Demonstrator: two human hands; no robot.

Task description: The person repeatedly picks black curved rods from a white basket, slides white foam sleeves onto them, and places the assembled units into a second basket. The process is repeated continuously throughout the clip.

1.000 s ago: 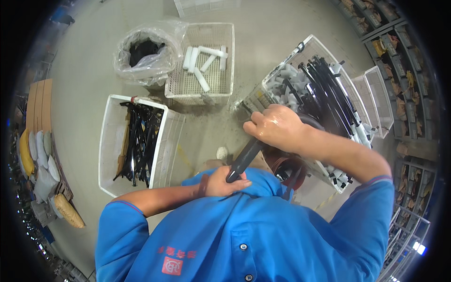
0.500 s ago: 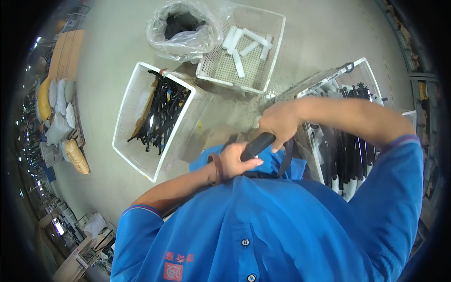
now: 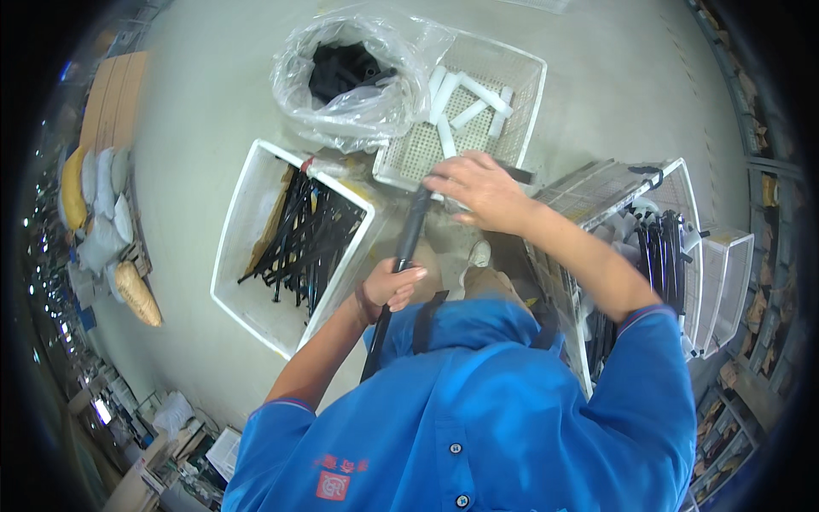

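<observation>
A long black pole (image 3: 410, 232) with a thicker sleeve on its upper part slants up from my waist. My left hand (image 3: 394, 286) is closed round it below the sleeve. Farther forward, my right hand (image 3: 482, 192) has its fingers bent over the pole's top end. A short black bar (image 3: 519, 174) sticks out to the right behind that hand; whether it joins the pole is hidden. Just beyond stands a white perforated crate (image 3: 534, 111) with several white cylinders (image 3: 470, 114) in it.
A clear plastic bag (image 3: 294, 102) of black parts (image 3: 334, 75) stands at the far left of that crate. Left is a white crate (image 3: 223, 247) of black rods (image 3: 299, 243). Another crate (image 3: 695, 247) with wrapped black rods (image 3: 661, 252) stands close by my right arm. My shoe (image 3: 479, 253) shows between.
Both hands have moved forward from my belly, and the pole now shows lengthwise. My right hand has gone to its far end. The view has shifted, bringing my shoe into sight.
</observation>
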